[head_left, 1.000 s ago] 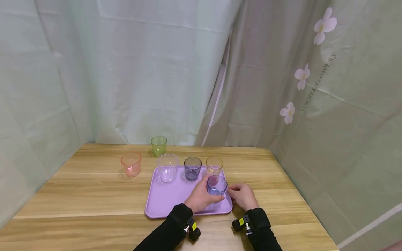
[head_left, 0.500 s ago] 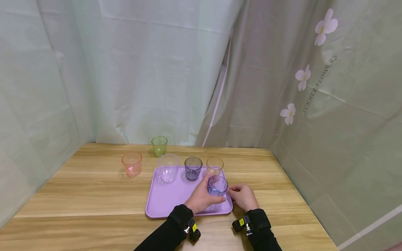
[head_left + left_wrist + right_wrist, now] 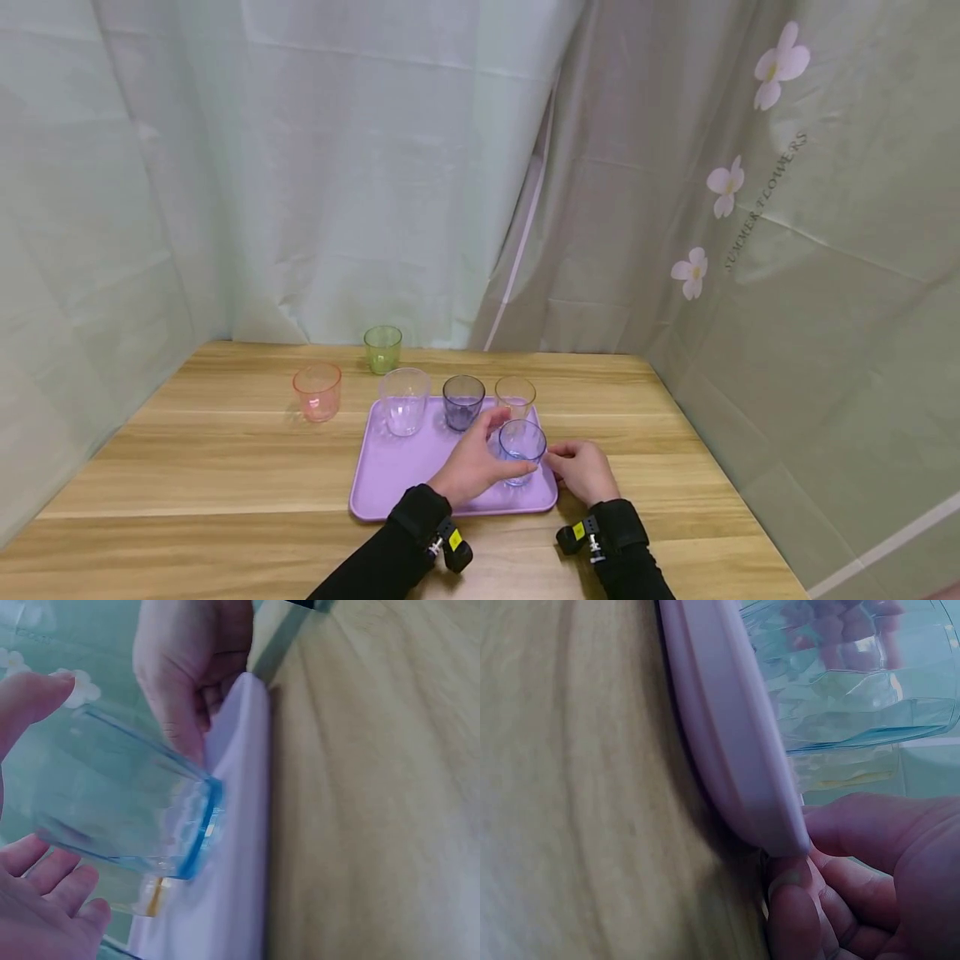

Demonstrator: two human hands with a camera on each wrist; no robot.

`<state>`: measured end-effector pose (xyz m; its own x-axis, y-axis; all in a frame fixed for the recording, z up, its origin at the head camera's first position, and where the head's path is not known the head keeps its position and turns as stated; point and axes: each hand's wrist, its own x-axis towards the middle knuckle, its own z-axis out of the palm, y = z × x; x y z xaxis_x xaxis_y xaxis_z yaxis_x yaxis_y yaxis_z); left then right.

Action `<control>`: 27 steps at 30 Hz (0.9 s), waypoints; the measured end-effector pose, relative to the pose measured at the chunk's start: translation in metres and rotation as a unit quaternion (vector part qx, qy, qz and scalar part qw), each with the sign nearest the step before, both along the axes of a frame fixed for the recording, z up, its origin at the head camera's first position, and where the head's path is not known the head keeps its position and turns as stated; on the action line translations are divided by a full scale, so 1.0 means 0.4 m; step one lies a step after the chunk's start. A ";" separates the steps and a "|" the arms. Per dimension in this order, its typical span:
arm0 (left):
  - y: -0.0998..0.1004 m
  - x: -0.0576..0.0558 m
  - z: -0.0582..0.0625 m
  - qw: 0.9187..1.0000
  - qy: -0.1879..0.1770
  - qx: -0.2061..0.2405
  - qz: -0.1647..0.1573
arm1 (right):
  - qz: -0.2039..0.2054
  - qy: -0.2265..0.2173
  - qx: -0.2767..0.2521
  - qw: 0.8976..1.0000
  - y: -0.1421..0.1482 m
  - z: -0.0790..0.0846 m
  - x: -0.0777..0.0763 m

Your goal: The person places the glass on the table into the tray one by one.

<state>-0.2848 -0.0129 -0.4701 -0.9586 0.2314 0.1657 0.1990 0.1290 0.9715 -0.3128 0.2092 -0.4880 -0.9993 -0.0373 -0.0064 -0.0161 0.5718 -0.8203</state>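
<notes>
Curtain wording: the lettering reads "SUMMER FLOWERS", in dark slanted capitals.
Curtain surface: the words stand on the grey-green curtain at the right of the head view.
Direction: the line climbs obliquely, "SUMMER" low, "FLOWERS" high.
Curtain neighbours: it runs below the uppermost printed flower and beside the two lower ones.
Left wrist view: faint characters show on the green backdrop near pale flowers; too blurred to read.
Wrist devices: each bears a yellow label; any marking is too small to tell.
</notes>
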 end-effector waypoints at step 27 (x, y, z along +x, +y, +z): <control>-0.101 0.006 0.084 0.998 0.046 0.035 0.039 | -0.003 0.000 0.007 1.000 -0.003 0.009 0.010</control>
